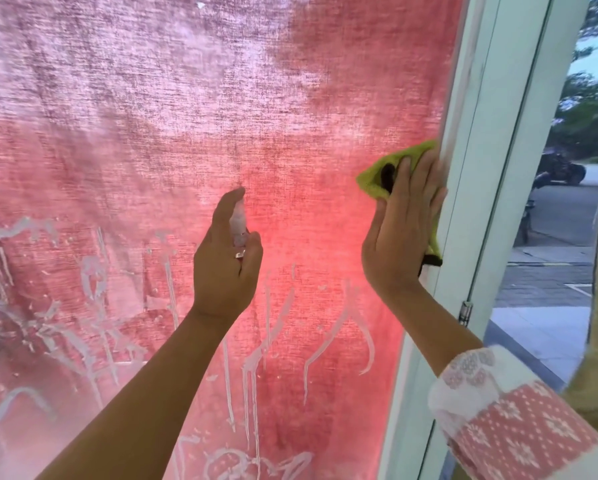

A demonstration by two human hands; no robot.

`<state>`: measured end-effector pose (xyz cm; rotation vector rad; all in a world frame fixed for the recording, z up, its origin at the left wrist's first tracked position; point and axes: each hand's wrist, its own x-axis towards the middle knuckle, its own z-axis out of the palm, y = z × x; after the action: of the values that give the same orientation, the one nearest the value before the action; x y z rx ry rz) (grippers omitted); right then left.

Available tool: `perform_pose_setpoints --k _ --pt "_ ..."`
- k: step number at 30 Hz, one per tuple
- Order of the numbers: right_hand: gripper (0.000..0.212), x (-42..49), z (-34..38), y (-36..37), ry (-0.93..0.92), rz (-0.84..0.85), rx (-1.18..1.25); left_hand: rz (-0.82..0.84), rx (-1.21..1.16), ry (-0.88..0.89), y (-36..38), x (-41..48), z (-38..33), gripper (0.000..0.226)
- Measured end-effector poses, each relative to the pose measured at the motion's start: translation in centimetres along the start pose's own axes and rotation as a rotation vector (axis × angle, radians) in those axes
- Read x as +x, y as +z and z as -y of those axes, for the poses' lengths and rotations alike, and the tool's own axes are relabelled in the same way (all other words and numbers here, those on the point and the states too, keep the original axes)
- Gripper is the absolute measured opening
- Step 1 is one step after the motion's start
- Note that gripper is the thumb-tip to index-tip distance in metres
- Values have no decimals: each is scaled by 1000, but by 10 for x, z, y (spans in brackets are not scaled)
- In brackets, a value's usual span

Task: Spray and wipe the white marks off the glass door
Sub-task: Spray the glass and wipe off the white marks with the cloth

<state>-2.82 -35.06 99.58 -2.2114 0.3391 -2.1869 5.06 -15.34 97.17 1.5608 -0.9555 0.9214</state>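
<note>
At the right edge of the glass door (290,140), the right hand (405,223) lies flat, pressing a green cloth (394,168) to wipe. The left hand (226,258) grips the spray bottle (238,225) (finger on top, likely ready), above white marks (93,299) streaking the lower pane.

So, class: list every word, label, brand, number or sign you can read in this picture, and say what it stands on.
No text can be read anywhere.
White marks on the glass door: dripping scribbles, no legible letters.
Spray bottle in the left hand: no label can be read.
Motorbike outside: too blurred for any plate.
</note>
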Motion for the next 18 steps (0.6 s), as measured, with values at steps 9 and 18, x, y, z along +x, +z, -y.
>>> perform_pose_setpoints --k 9,18 --pt "43 -42 -13 4 -108 23 58 -6 -34 -26 0 0 -1 48" --pt "43 -89 -25 -4 -230 150 52 20 -28 19 -5 -8 -6 46"
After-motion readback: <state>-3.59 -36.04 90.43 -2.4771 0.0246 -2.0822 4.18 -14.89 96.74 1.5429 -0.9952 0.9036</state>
